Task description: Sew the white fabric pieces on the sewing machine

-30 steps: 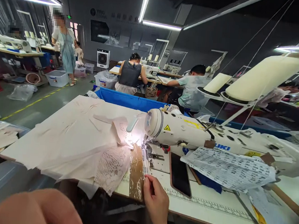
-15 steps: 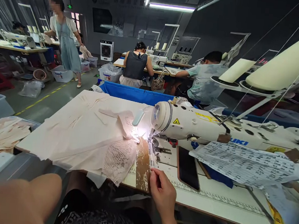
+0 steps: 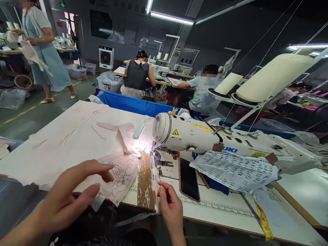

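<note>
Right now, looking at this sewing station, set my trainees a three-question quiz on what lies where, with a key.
1. True or false: the left hand rests on the black phone.
2. What lies under the arm of the Juki sewing machine, just right of the black phone? A) a printed paper sheet B) scissors C) a mug
3. Fill in: the tape measure near the front edge of the table is ____.
Key: 1 false, it is at the lace fabric; 2 A; 3 yellow.
</note>
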Demonstrator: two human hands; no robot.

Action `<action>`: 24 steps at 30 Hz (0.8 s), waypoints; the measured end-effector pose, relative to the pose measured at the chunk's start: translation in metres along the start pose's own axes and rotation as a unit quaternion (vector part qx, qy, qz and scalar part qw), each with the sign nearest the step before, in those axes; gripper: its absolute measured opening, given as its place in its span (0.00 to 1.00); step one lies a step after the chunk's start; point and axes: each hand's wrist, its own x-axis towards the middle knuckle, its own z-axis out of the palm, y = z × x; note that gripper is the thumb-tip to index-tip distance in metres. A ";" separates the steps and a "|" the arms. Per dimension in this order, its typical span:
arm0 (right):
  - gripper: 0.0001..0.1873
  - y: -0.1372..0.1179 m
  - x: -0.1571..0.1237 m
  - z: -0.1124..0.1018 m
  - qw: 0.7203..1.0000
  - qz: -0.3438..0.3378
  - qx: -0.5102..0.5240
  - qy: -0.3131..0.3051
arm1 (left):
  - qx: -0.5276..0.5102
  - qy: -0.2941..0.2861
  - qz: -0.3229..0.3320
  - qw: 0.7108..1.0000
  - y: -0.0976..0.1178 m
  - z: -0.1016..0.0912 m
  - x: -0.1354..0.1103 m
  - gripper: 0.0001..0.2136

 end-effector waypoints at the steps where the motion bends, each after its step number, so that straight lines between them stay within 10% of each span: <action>1: 0.19 0.003 0.002 -0.004 1.000 0.012 -0.011 0.009 | -0.003 -0.028 0.012 1.000 -0.010 0.007 0.012 0.15; 7: 0.35 0.030 0.024 -0.042 0.966 0.117 -0.210 0.090 | 0.081 -0.016 0.020 0.996 -0.088 0.069 0.020 0.16; 11: 0.44 0.037 0.050 -0.051 0.918 0.215 -0.330 0.040 | 0.104 0.017 0.017 0.994 -0.121 0.096 0.004 0.17; 24: 0.48 0.027 0.096 -0.058 0.838 0.357 -0.384 -0.149 | 0.098 0.017 -0.012 0.995 -0.123 0.096 0.000 0.17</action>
